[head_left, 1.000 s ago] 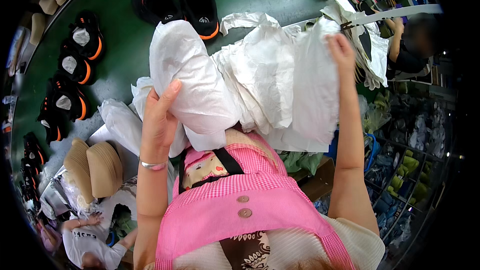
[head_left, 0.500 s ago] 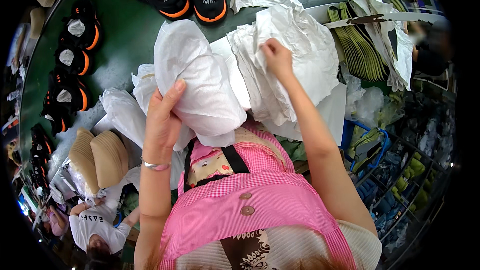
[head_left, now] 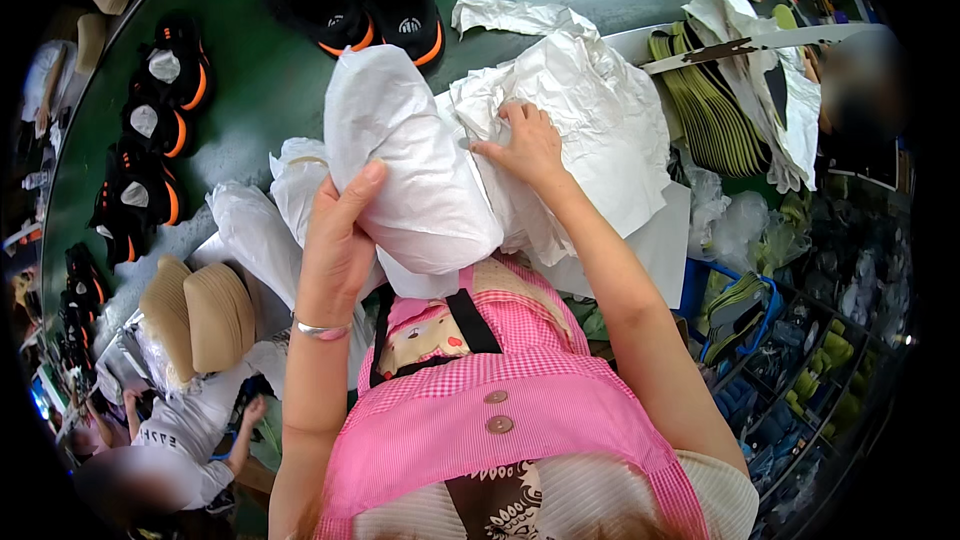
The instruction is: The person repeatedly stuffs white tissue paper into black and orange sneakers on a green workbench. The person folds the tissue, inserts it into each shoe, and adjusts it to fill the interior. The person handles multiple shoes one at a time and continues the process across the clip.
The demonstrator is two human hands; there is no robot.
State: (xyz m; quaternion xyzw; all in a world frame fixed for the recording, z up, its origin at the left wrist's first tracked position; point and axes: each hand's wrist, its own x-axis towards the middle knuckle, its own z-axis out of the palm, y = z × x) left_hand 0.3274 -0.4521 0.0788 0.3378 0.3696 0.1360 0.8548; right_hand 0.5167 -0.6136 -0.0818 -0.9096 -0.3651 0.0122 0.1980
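Note:
My left hand (head_left: 343,225) grips a long, rounded bundle (head_left: 408,170) in smooth white tissue paper, thumb on top and fingers underneath. What the paper covers is hidden. Just to its right, my right hand (head_left: 530,147) rests on a pile of crumpled white paper sheets (head_left: 610,130), with its fingers spread apart. More white paper-wrapped bundles (head_left: 255,230) lie left of my left wrist. Beyond the held bundle stands a pair of black shoes (head_left: 398,0) with orange trim.
A row of black and orange shoes (head_left: 150,175) lines the green table's (head_left: 240,70) left side. Beige insoles (head_left: 220,315) are stacked at lower left, olive insoles (head_left: 705,105) at right. A blue basket (head_left: 770,305) sits below these. At lower left is another person (head_left: 190,420).
My right hand has opened from a pinch and moved left and slightly lower on the paper pile. The bundle in my left hand has shifted slightly right.

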